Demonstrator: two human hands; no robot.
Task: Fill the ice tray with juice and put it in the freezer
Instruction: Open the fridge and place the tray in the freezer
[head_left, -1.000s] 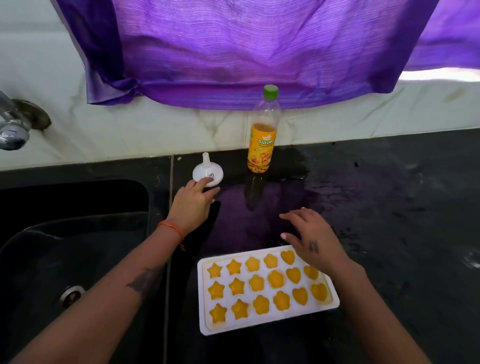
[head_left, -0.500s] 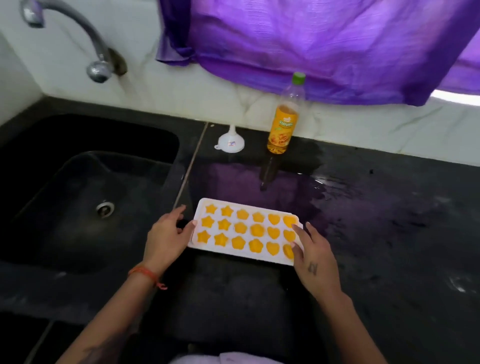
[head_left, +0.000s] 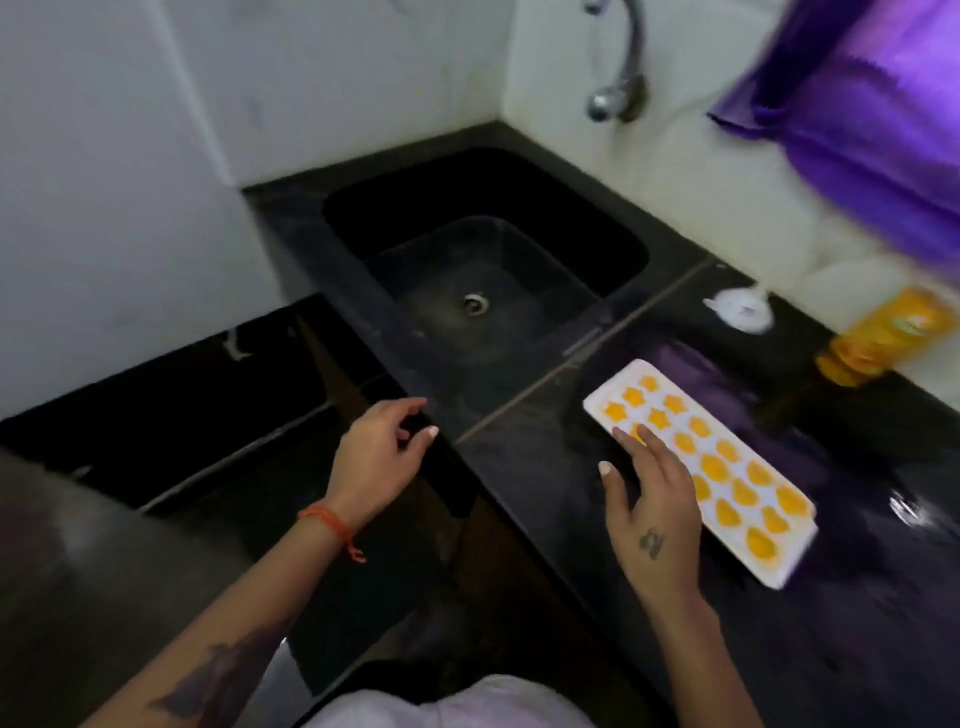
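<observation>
The white ice tray (head_left: 779, 566) lies flat on the black counter at the right, its star and heart cells full of orange juice. My right hand (head_left: 652, 512) hovers over the tray's near long side with fingers spread; it holds nothing, and its fingertips cover a few cells. My left hand (head_left: 379, 457) is open in the air past the counter's front edge, well left of the tray. The orange juice bottle (head_left: 883, 338) stands blurred against the back wall at the far right. A white funnel (head_left: 740, 312) rests upside down beside it.
A black sink (head_left: 488, 260) with a drain fills the corner, under a chrome tap (head_left: 618, 78). A purple cloth (head_left: 872, 114) hangs on the wall at top right. White walls close off the left. A lower dark ledge (head_left: 171, 410) runs left of the counter.
The view has swung left. Both hands have let go of the tray's ends: the left has pulled off past the counter edge, and the right now hovers over the tray's near side.
</observation>
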